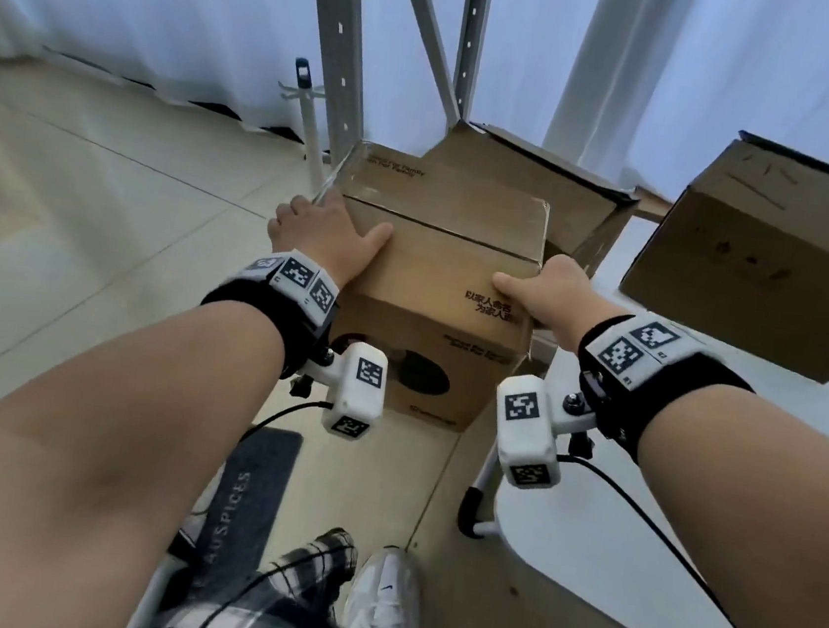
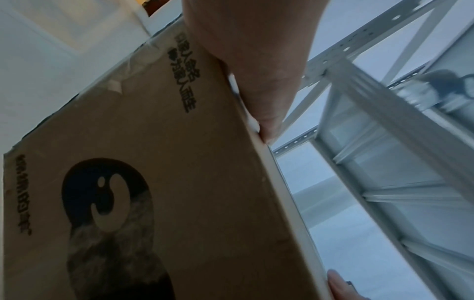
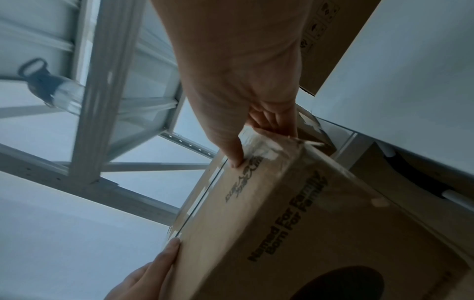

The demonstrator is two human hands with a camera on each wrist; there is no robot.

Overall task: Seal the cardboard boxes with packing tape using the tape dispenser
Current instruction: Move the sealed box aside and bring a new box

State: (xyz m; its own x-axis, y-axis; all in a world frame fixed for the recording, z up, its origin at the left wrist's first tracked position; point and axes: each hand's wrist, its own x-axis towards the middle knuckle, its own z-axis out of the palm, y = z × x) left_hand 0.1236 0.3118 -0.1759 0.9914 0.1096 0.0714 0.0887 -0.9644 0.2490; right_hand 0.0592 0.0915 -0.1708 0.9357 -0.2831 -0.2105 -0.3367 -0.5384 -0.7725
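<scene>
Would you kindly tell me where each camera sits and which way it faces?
Head: on the head, looking down at the box held by the left hand and right hand; forearms, a shoe.
Left wrist: under the left wrist, looking up along the box's printed side toward the shelf frame; the left hand's thumb and a fingertip.
Right wrist: under the right wrist, looking up; both hands.
All share the box.

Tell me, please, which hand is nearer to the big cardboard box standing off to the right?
Right. The right hand holds the right side of the printed box, the side facing the big cardboard box. The left hand holds the printed box's far left side.
</scene>
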